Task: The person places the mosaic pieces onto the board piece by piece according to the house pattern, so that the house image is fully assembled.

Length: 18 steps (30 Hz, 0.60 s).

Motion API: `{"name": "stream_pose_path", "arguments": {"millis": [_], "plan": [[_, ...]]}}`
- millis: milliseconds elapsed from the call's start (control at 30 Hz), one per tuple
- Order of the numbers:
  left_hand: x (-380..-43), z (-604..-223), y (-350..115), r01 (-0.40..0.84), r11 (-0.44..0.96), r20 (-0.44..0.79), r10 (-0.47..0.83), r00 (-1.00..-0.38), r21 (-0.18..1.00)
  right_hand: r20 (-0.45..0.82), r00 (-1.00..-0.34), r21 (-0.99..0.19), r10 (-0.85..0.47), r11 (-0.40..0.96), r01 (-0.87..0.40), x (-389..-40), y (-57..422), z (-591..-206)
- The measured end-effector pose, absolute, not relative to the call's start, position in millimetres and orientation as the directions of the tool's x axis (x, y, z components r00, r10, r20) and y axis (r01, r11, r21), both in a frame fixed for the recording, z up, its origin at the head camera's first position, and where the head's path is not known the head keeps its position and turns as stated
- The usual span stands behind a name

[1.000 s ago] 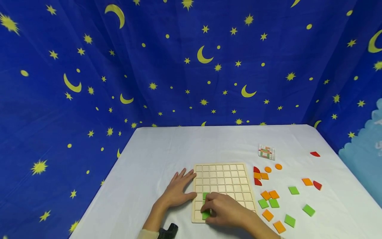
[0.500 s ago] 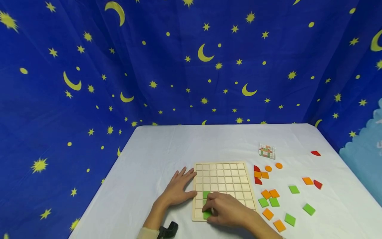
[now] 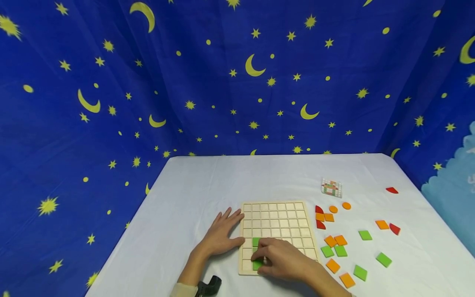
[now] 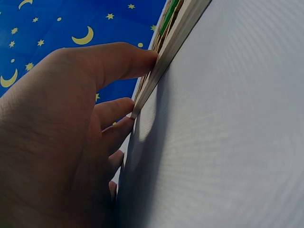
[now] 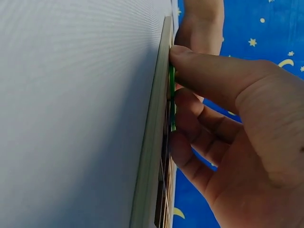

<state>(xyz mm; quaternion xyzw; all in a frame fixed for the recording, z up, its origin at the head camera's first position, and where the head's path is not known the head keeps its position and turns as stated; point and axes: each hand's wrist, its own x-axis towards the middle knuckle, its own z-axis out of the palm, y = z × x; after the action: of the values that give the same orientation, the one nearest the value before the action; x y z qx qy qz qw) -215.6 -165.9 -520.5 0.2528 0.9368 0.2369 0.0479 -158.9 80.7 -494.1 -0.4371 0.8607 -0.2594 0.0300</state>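
A light wooden grid board point(image 3: 275, 223) lies on the white table. My left hand point(image 3: 220, 236) rests beside its left edge with fingers spread, the thumb and fingertips touching the rim. In the left wrist view this hand point(image 4: 61, 114) meets the board's side edge. Over the lower left cells, my right hand point(image 3: 280, 256) pinches a green square tile point(image 3: 257, 266) in the bottom row, partly hidden by the fingers. Above it in the same column sits another green tile point(image 3: 256, 242), with more green between them. The right wrist view has the thumb and fingers of the right hand point(image 5: 237, 123) at the green strip.
Right of the board lie several loose tiles: orange squares point(image 3: 347, 280), green squares point(image 3: 384, 260), orange discs point(image 3: 346, 206) and red quarter-rounds point(image 3: 395, 229). A small pattern card point(image 3: 331, 188) lies behind them. A blue star-and-moon curtain point(image 3: 222, 82) surrounds the table.
The right fingers have shifted very slightly to the right over the bottom green tile. My left hand and the loose tiles stay where they were.
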Motion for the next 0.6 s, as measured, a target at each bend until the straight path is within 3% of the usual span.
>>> {"name": "stream_pose_path", "arguments": {"millis": [233, 600], "plan": [[-215, -519, -165, 0.463, 0.741, 0.049, 0.505, -0.861, 0.486, 0.188, -0.662, -0.486, -0.725, 0.517, -0.704, -164, 95, -483], [-215, -520, -165, 0.455, 0.739, 0.051, 0.498, -0.866, 0.497, 0.201, -0.812, -0.489, -0.549, 0.662, -0.568, -193, 164, -471]]}}
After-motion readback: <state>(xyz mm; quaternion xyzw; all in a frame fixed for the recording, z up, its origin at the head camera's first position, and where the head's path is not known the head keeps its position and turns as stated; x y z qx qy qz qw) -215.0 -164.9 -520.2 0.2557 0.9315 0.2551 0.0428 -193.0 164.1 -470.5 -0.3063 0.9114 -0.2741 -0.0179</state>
